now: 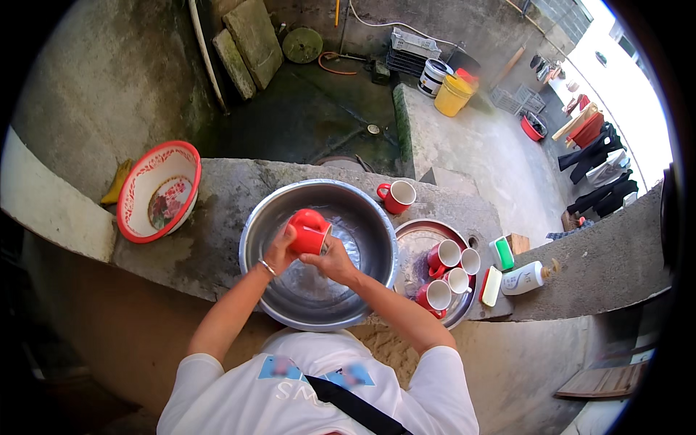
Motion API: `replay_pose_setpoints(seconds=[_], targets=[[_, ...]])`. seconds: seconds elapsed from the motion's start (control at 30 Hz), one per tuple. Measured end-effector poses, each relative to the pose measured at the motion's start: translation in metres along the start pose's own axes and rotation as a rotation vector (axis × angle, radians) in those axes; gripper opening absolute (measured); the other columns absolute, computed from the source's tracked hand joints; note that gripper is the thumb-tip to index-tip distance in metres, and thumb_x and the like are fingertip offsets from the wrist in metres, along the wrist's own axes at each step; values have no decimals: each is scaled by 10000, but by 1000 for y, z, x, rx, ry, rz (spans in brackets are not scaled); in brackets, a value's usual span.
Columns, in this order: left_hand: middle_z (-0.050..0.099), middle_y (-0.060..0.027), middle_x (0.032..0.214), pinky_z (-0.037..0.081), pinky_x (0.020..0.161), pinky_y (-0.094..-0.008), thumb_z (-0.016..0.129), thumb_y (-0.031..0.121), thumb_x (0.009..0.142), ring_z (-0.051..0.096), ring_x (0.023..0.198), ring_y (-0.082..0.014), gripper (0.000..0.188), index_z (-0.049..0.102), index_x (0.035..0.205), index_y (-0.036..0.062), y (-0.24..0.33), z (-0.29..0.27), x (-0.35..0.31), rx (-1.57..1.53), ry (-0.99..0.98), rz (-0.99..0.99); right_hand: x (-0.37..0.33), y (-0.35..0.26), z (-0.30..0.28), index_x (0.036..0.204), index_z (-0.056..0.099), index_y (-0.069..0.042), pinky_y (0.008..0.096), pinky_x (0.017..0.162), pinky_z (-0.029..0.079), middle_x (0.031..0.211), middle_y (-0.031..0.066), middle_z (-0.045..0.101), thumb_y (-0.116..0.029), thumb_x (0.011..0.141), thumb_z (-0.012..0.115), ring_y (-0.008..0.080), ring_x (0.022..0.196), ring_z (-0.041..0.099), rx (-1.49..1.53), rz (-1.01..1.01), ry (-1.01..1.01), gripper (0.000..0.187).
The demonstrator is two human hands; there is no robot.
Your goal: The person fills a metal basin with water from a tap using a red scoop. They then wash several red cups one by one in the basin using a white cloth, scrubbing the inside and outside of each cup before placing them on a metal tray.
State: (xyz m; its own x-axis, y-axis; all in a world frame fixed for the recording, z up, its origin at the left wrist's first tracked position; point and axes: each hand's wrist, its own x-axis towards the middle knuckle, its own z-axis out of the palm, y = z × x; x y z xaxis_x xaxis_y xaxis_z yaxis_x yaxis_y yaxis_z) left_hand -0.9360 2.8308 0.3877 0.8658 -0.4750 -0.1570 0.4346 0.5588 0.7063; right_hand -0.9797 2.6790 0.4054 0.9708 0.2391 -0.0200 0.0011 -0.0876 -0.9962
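The grey concrete ledge (pixel 217 188) carries every container in the work area. The largest is the round stainless-steel basin (pixel 250 243), set at the centre of the ledge; it holds shallow clear water over a bare metal bottom. To the person's left, well apart from the basin, sits the red-rimmed enamel bowl with a floral pattern (pixel 156 190), tilted against the ledge edge; no contents are visible in it. To the right, touching the basin rim, lies the round metal tray (pixel 415 243). It holds four red mugs with white interiors (pixel 448 273), grouped close together with their openings showing and nothing visible inside. A fifth red mug with a white interior (pixel 396 196) stands upright on the ledge beyond the tray, near the basin's far rim.

The red mug being handled (pixel 309 232) is held above the basin's centre, tipped with its base toward the camera. The left hand (pixel 279 250) is wrapped around the mug's left side, fingers closed on it. The right hand (pixel 328 262) is closed against the mug's underside and lower right side.

Right of the tray lie a white plastic bottle (pixel 523 278) on its side, a green-and-white sponge (pixel 502 254), and a yellow-and-red scrubbing pad (pixel 491 286).
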Motion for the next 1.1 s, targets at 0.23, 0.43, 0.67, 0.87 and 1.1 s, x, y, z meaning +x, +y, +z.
replay_pose_setpoints(seconds=[0.23,0.43,0.67,0.87,1.1], targets=[[603,-78,943,530,626,-301,651,419,767,619,762,-157,503,561,1069,28,-1,4,12,185,281,-7,8,41,10,1063,527,-24,364,794,464,982,114,598,-102,663,735,263,934,574,-525,-443,6,457],[613,-95,983,545,686,-384,588,481,797,622,884,-194,546,536,1097,27,-3,-4,9,232,343,-202,14,57,-8,1036,553,-10,393,821,464,1007,156,595,-74,626,733,310,1010,549,-987,-662,-113,452],[608,-73,914,495,671,-271,569,403,829,585,752,-136,421,565,1041,39,-12,-2,12,472,290,238,4,11,17,1107,535,-10,293,836,449,1044,64,609,-119,678,781,150,970,568,320,-5,100,506],[592,-76,1037,512,773,-360,570,427,824,602,916,-205,504,503,1177,74,-4,2,11,199,318,-242,6,50,-6,1122,525,-21,340,797,470,1048,154,599,-97,666,758,292,945,591,-855,-480,-168,518],[510,-108,1182,430,915,-339,659,482,760,525,1065,-200,749,361,1332,102,-15,-20,8,642,63,293,-1,25,-12,1167,510,-44,299,765,480,1089,83,588,-159,724,741,175,928,593,53,49,-17,513]])
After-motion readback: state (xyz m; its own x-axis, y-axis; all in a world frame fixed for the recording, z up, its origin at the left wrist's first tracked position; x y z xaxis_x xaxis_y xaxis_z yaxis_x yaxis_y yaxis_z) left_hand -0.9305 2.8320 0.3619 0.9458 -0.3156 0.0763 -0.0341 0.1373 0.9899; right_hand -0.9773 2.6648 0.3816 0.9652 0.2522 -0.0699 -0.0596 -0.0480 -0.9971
